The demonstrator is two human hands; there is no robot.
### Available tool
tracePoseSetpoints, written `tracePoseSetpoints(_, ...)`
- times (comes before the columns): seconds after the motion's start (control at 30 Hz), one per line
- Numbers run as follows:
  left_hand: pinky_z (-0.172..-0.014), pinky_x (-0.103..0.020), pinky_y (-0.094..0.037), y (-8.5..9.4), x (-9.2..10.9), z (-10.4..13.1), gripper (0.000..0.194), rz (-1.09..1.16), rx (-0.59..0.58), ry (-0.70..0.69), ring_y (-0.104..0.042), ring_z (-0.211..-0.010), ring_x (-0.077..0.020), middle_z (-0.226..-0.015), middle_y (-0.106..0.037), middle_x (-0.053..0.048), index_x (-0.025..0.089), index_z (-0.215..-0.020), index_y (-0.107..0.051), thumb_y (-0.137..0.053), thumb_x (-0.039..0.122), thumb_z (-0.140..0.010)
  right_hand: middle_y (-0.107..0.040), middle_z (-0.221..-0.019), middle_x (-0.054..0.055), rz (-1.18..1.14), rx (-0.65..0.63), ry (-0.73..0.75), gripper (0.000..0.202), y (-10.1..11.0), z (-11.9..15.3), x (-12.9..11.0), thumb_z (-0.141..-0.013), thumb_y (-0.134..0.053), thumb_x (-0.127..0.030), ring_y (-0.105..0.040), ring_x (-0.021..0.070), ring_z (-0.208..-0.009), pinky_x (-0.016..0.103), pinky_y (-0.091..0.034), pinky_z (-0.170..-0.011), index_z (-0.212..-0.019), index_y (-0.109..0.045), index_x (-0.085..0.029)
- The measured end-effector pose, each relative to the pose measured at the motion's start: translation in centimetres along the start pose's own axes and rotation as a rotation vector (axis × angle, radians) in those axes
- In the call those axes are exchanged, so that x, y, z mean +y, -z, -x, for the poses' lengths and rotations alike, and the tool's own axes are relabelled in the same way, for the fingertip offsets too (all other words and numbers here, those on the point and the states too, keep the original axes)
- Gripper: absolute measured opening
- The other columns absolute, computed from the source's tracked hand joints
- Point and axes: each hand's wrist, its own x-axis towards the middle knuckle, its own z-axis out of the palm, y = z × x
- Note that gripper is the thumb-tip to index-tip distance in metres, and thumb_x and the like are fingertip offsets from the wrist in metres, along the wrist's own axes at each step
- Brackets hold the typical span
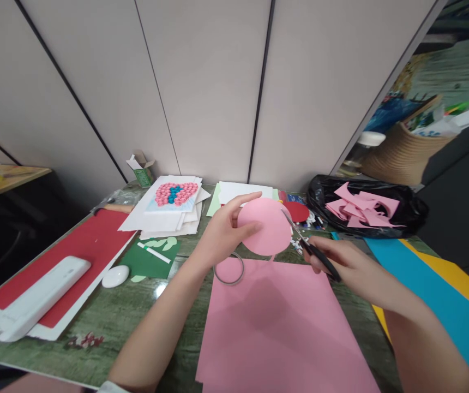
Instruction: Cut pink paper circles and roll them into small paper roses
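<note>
Landmark: large pink sheet (275, 327), lying on the green surface (136, 327). Pink disc (265, 218) held up over its far edge. Step in hand, by my reading: trimming the disc's rim. Any further cut would call for a steady disc, turned so the curve feeds into the blades.

Left grip (222, 232): closed to a pinch on the disc's left side, thumb flat on the near face, forefinger extended by the top edge. Right grip (336, 256): curled closed round the black handles of the scissors (320, 256), blades at the disc's upper right; blade gap, cannot tell.

Metal ring (230, 283) overlaps the sheet's far left corner. Beyond its far right corner, pink offcuts (363, 207) in a black bag (416, 210).
</note>
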Motion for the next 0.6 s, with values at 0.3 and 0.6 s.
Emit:
tracePoseSetpoints(0.3,-0.071,-0.027,-0.047,-0.21,0.13,0.25,0.047,-0.070,-0.091,0.012,-0.056,-0.090,-0.0161,-0.125,-0.054,-0.003,0.031,-0.124,-0.052,-0.059,0.019,-0.079,-0.054,-0.064,-0.002,-0.021,0.058,0.000,0.017,-0.15,-0.11,-0.81,-0.084,-0.047,-0.030,-0.046,0.0139,-0.058,0.025,-0.034,-0.051,-0.070,-0.050,-0.020)
tracePoseSetpoints(0.6,-0.068,-0.027,-0.047,-0.15,0.21,0.24,0.048,-0.064,-0.088,0.002,-0.055,-0.087,-0.0148,-0.127,-0.052,-0.003,0.032,-0.125,-0.051,-0.058,0.019,-0.079,-0.057,-0.066,-0.001,0.029,0.048,0.029,0.018,-0.10,-0.16,-0.47,-0.086,-0.045,-0.030,-0.048,0.0142,-0.060,0.025,-0.035,-0.053,-0.073,-0.052,-0.020)
